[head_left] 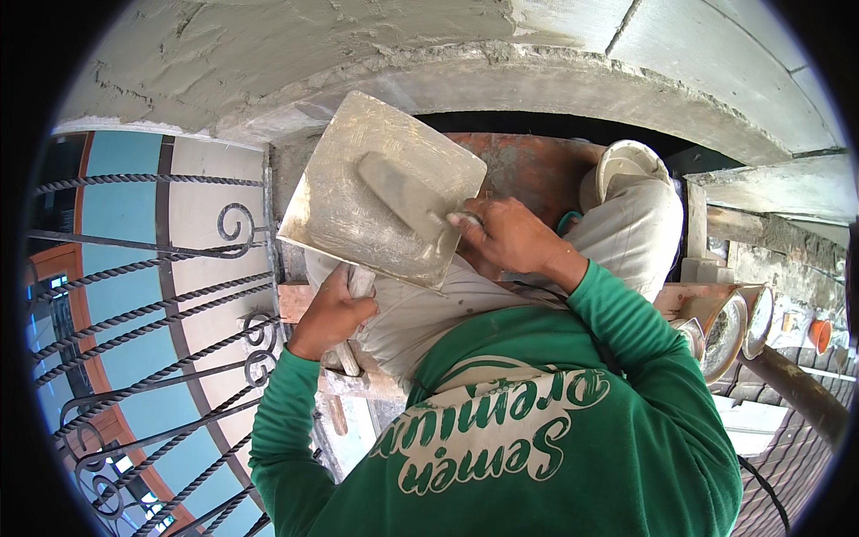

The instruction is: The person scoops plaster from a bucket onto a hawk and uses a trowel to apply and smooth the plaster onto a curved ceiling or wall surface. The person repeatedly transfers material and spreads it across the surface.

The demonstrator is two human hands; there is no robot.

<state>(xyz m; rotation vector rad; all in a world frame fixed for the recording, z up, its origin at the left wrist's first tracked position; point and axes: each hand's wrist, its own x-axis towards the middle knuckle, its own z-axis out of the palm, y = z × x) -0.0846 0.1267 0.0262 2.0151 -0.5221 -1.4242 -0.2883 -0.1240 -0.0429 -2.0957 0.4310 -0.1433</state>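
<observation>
Some plaster [268,54] is covering the wall's [698,54] left, not right; my left hand [333,315] is gripping a handle [361,283], right hand [516,234] a trowel [400,195].

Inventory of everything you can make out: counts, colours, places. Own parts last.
Square board: 1, grey-beige, above the lap
Trowel: 1, grey, over the board
Handle: 1, pale, at the board's lower edge
Bucket: 1, whitish, by the right knee
Containers: about 3, pale, right
Small pot: 1, orange, far right
Railing: 1, dark, left
Wall: 1, grey, top
Roof tiles: many, brownish, lower right
Shirt: 1, green, bottom
Trousers: 1, off-white, centre
Left hand: 1, bare, on the handle
Right hand: 1, bare, on the trowel
</observation>
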